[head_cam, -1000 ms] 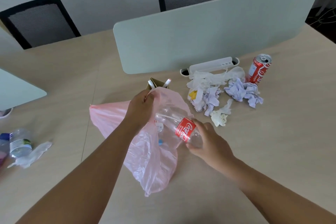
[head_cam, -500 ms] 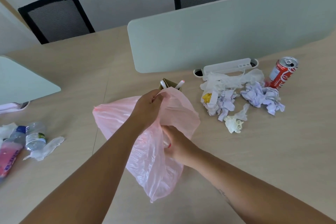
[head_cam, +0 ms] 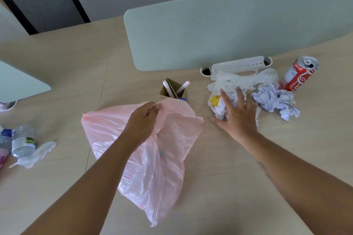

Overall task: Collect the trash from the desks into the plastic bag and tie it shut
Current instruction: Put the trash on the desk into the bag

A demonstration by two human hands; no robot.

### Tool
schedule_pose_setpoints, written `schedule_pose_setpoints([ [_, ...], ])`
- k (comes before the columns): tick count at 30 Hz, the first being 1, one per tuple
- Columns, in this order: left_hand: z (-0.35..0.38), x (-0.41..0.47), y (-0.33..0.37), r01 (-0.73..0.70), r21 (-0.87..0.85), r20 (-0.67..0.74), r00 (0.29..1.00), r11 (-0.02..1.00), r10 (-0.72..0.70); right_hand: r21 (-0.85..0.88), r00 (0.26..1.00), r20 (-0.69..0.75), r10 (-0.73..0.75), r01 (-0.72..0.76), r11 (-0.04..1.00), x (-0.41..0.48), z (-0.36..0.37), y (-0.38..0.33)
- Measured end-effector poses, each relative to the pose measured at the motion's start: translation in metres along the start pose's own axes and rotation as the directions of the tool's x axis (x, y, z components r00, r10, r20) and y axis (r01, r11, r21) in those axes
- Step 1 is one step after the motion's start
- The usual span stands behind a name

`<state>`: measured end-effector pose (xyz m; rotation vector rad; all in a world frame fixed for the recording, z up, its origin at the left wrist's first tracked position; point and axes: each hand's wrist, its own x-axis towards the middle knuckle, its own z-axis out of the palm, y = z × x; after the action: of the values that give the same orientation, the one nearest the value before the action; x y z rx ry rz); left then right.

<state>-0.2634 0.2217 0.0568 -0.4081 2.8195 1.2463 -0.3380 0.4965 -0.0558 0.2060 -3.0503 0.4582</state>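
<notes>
The pink plastic bag (head_cam: 152, 150) lies slumped on the desk (head_cam: 219, 187) in front of the person, its mouth lifted at the far edge where the left hand (head_cam: 142, 122) pinches the rim closed between fingers and thumb. Something with a small blue part shows faintly through the film, so the bag seems to hold at least one item. To its right, the right hand (head_cam: 236, 112) is spread open, fingers splayed, coming down on the nearest clump of crumpled paper (head_cam: 219, 104), which has a yellow scrap in it; it holds nothing yet. Just beyond lie a white plastic wrapper (head_cam: 246, 79), a second paper wad (head_cam: 275, 99) and an upright red soda can (head_cam: 299, 75). A cardboard pen holder (head_cam: 172, 89) stands just behind the bag's mouth. Far left, a crushed water bottle (head_cam: 23, 141) and a clear wrapper (head_cam: 34, 155) wait. The likely trouble: the loose clump may shed pieces when scooped, since it is several scraps rather than one ball; the mouth, held at one point only, could sag shut as the paper arrives; and a wide sweep might knock the can over.
</notes>
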Motion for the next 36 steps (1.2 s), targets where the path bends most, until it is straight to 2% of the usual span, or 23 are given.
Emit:
schedule_pose_setpoints([
  [2,-0.001,0.0,-0.001,0.011,-0.007,-0.007,1.0,1.0,-0.011,-0.012,0.983,0.177,0.057,-0.055,0.998,0.013,0.003,0.007],
  [3,-0.002,0.0,-0.001,0.014,-0.007,-0.01,1.0,1.0,-0.014,0.004,0.977,0.202,0.073,-0.076,0.997,0.016,0.003,0.007],
  [7,-0.006,0.0,0.0,0.0,0.027,-0.026,1.0,1.0,0.0,-0.009,1.0,-0.025,0.014,-0.014,1.0,0.001,0.015,0.013],
  [11,-0.012,-0.006,0.003,0.011,0.055,-0.086,0.996,0.998,-0.006,0.034,0.995,-0.101,-0.016,0.019,0.999,-0.02,0.017,0.034],
  [14,-0.019,-0.013,0.006,0.015,0.053,-0.107,0.994,0.998,-0.009,0.175,0.984,-0.174,-0.03,0.061,0.983,-0.034,-0.004,0.023],
  [16,-0.026,-0.018,0.009,0.006,0.052,-0.118,0.993,0.999,0.001,0.372,0.989,-0.137,-0.058,0.105,0.922,-0.049,-0.025,-0.008],
  [19,-0.034,-0.021,0.013,-0.002,0.05,-0.134,0.991,0.999,0.009,0.684,0.975,-0.023,-0.219,0.175,0.708,-0.085,-0.05,-0.063],
  [21,-0.038,-0.023,0.017,-0.009,0.044,-0.143,0.99,0.999,0.015,0.752,0.941,0.073,-0.329,0.165,0.638,-0.102,-0.049,-0.096],
  [26,-0.051,-0.032,0.016,-0.022,0.043,-0.176,0.984,0.999,0.029,0.709,0.887,0.11,-0.449,0.246,0.661,-0.088,-0.029,-0.164],
  [28,-0.057,-0.034,0.013,-0.02,0.047,-0.183,0.983,0.999,0.028,0.724,0.824,0.187,-0.535,0.252,0.642,-0.082,-0.025,-0.172],
  [30,-0.061,-0.034,0.009,-0.018,0.041,-0.185,0.982,0.999,0.026,0.681,0.817,0.143,-0.559,0.329,0.654,-0.084,-0.024,-0.159],
  [32,-0.062,-0.033,0.005,-0.018,0.045,-0.19,0.981,0.999,0.026,0.478,0.853,-0.076,-0.516,0.485,0.732,-0.088,-0.019,-0.126],
  [33,-0.06,-0.033,0.003,-0.02,0.047,-0.187,0.982,0.999,0.028,0.333,0.867,-0.169,-0.468,0.497,0.801,-0.09,-0.015,-0.104],
  [34,-0.058,-0.032,0.0,-0.024,0.045,-0.179,0.983,0.999,0.032,0.203,0.893,-0.212,-0.397,0.438,0.876,-0.091,-0.012,-0.081],
  [36,-0.051,-0.03,-0.004,-0.026,0.038,-0.153,0.988,0.999,0.032,0.009,0.957,-0.2,-0.208,0.214,0.977,-0.097,-0.004,-0.033],
])
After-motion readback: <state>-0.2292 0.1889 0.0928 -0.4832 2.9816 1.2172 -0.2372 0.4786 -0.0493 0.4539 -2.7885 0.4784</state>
